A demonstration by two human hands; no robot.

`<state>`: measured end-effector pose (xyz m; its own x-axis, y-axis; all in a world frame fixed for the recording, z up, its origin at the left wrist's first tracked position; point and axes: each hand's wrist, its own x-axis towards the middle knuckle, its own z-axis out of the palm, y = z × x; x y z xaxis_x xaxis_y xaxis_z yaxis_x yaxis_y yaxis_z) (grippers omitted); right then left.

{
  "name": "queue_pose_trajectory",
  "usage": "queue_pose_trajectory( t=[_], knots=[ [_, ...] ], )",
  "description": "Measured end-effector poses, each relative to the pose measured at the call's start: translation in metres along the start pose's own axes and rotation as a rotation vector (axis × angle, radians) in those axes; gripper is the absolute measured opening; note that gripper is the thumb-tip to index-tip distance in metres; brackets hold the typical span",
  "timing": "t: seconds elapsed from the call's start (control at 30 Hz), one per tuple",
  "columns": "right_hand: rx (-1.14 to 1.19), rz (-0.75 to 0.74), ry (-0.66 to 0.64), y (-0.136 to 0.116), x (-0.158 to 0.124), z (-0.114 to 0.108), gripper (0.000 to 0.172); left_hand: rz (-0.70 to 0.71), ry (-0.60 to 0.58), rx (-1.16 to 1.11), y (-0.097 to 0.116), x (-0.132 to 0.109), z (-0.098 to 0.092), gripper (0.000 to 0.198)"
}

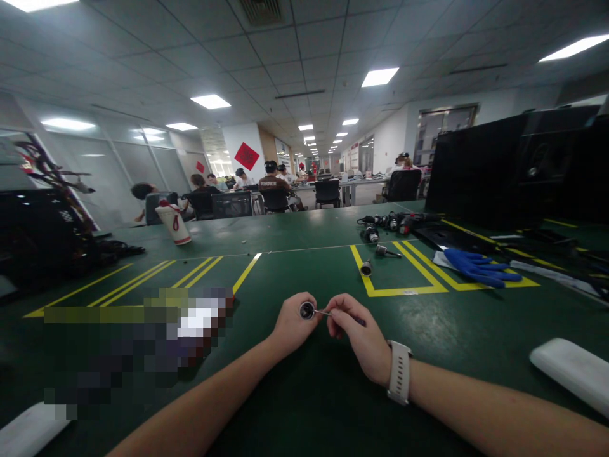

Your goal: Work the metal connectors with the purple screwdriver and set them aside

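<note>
- Stretching out before me, a green bench (295, 270) carries outlines in yellow tape (387, 294).
- Bulky black equipment (476, 171) stands at its right.
- A blue glove (471, 265) lies on the right side.
- The person's right hand (361, 336) has its fingers pinching a thin rod (322, 311).
- The left hand (291, 320) has its fingers wrapped around a cylinder.
- That dark, round-ended cylinder (307, 310) sits over the bench.
- The rod reaches toward it; I cannot tell whether they touch.

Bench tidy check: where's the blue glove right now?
In the head view, the blue glove lies on the right side of the green table, partly over yellow tape, beyond the right hand.
</note>
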<state>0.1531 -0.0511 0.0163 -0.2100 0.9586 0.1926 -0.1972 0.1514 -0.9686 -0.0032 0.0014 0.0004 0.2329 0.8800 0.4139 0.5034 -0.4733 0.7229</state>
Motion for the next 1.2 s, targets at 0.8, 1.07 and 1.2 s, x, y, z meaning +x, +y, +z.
queue_pose_trajectory(
  t=[0.8, 1.07, 1.2],
  knots=[
    [-0.025, -0.057, -0.025, 0.004, -0.002, -0.001, 0.01, -0.007, -0.039, -0.025, -0.002, 0.0, -0.001, 0.013],
    [0.16, 0.003, 0.011, 0.011, 0.004, -0.002, 0.008, 0.029, -0.04, 0.045, 0.0, -0.001, 0.0, 0.011],
    [0.224, 0.033, 0.001, 0.011, 0.006, -0.004, 0.007, 0.037, -0.058, 0.035, 0.002, -0.002, -0.001, 0.013]
  ],
)
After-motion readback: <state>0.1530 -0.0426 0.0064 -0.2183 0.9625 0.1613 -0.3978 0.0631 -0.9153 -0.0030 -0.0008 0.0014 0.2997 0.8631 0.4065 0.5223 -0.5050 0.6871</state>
